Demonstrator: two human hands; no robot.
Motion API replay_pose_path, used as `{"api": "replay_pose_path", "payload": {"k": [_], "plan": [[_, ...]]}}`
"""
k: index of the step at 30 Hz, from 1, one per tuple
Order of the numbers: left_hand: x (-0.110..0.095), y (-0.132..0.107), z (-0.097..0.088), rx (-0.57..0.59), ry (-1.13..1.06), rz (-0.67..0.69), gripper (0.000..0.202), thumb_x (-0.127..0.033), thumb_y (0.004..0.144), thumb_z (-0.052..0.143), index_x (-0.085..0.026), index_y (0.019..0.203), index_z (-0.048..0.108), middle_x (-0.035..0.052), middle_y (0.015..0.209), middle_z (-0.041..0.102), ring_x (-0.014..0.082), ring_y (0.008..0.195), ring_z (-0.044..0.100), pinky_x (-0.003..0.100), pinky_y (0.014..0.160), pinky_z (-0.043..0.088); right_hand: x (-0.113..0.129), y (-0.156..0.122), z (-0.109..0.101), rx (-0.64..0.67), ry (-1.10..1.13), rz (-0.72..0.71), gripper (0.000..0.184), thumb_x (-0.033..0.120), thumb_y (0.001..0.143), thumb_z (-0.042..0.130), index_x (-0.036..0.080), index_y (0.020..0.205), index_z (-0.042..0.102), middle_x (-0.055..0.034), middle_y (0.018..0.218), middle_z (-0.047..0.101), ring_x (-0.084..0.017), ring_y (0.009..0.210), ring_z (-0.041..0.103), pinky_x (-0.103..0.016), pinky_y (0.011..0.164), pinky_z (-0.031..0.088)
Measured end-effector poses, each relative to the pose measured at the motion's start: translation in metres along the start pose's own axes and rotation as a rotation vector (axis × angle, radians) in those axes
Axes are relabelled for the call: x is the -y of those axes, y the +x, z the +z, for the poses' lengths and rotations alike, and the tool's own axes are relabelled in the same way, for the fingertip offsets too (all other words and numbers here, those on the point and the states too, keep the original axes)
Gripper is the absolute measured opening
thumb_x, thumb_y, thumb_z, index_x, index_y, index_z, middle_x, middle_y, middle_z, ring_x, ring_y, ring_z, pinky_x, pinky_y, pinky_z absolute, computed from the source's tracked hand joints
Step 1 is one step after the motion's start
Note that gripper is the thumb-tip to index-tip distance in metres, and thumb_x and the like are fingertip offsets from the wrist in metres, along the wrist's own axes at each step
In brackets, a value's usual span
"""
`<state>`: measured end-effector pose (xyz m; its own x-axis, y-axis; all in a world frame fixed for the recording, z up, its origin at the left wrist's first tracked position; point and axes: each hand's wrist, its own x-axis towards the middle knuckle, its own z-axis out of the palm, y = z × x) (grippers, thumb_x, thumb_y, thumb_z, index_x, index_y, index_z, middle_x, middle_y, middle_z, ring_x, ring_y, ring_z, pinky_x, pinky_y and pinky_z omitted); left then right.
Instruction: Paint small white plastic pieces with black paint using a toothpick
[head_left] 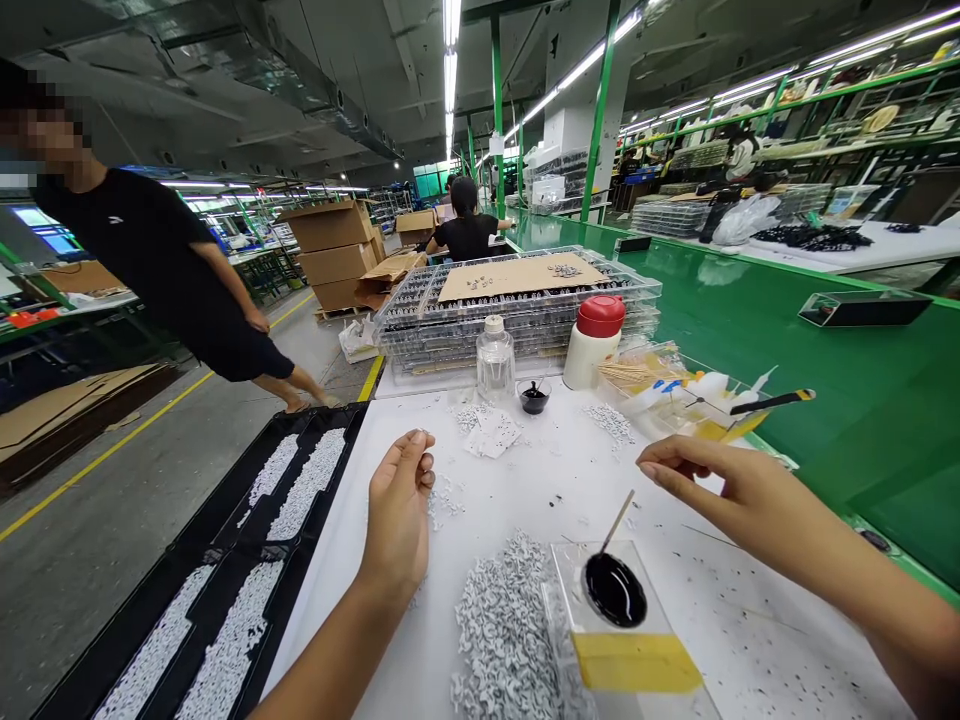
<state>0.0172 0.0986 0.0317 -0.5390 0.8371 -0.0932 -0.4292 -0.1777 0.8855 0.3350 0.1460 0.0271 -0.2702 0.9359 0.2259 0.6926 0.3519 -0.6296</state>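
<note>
Head view — black liquid [616,592]: standing in a round pool on the clear block [571,577], right of loose white pieces [499,630].
Wooden stick [618,520]: leaning out of the liquid; a knock from the right hand [720,470] could, I judge, be flicking black onto those pieces.
Right hand: hovering near the stick's upper end, fingertips lying close — cannot tell whether touching.
Left hand [401,500]: fingertips pressing together; cannot tell whether pinching anything.
Black trays [296,590]: lying at left, holding white pieces.

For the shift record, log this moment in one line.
Left hand: pinched, contents unclear | Right hand: near stick, apart | Stick: tilted, end at edge of black liquid | White pieces: heaped left of liquid
</note>
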Motion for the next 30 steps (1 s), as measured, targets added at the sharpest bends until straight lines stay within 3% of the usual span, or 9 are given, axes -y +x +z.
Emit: {"api": "replay_pose_path", "payload": {"k": [17,30], "plan": [[0.004,0.002,-0.003,0.023,-0.008,-0.020,0.012,-0.024,0.099,0.072,-0.013,0.098,0.068,0.0004,0.093,0.067,0.0103,0.069,0.059,0.022,0.060,0.051,-0.003,-0.001,0.002,0.098,-0.030,-0.033,0.052,0.074,0.094,0.051,0.027,0.093,0.075,-0.0065,0.089,0.079,-0.019,0.064,0.064,-0.031,0.052,0.045],[0.004,0.000,-0.003,0.024,-0.013,-0.029,0.011,-0.022,0.098,0.073,-0.012,0.096,0.067,0.0001,0.092,0.066,0.0091,0.067,0.057,0.020,0.057,0.049,-0.014,-0.002,0.005,0.200,-0.100,-0.007,0.060,0.075,0.100,0.043,0.021,0.107,0.070,-0.0058,0.098,0.074,-0.014,0.074,0.063,-0.031,0.066,0.053]]}}
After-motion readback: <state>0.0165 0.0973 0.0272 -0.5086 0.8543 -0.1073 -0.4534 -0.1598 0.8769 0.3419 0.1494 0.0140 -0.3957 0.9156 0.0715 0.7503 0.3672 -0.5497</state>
